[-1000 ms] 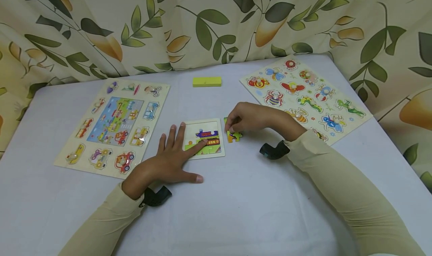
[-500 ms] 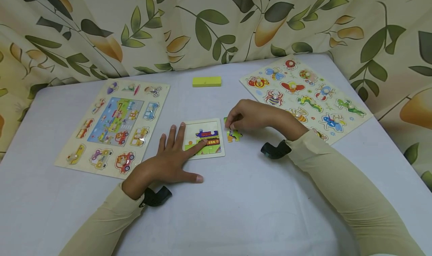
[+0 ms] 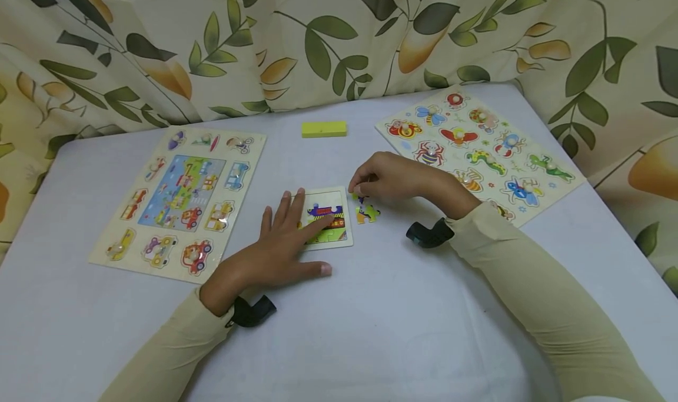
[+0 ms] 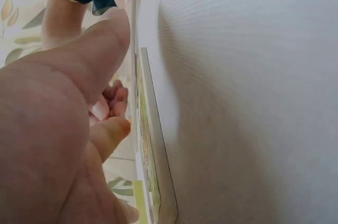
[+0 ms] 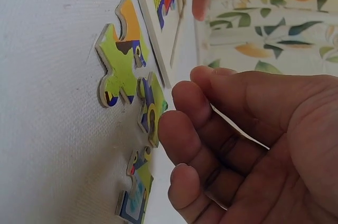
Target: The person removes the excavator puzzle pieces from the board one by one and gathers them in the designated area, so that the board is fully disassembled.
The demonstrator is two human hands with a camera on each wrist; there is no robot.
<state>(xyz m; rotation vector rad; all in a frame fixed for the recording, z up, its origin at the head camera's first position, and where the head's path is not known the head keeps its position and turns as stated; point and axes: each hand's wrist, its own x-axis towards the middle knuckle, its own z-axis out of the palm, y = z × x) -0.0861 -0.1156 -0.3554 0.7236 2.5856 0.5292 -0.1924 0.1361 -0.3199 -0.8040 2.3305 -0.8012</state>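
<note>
My left hand (image 3: 272, 255) lies with spread, straight fingers over a small puzzle tray (image 3: 349, 228). Its index finger reaches over a part-filled picture of a purple vehicle (image 3: 319, 211) and green ground. The thumb lies off the tray, toward me. Just right of the tray my right hand (image 3: 394, 175) hovers low, fingers loosely curled, nothing visible between them. In the right wrist view, three loose jigsaw pieces lie on the cloth near its fingertips: a green-and-orange piece (image 5: 119, 63), a green-and-blue piece (image 5: 153, 110) and a blue-edged piece (image 5: 136, 192). From above, the right hand hides part of this group.
A vehicle peg puzzle board (image 3: 127, 255) lies at left, partly under my left forearm. An insect peg puzzle board (image 3: 561, 193) lies at right, overlapped by my right arm. A yellow-green block (image 3: 324, 129) sits toward the back. Behind the white table hangs a leaf-patterned curtain (image 3: 318, 55).
My left hand has slid slightly right and away from me, covering more of the tray. My right hand has shifted slightly up and left, showing more of a loose piece with purple on it.
</note>
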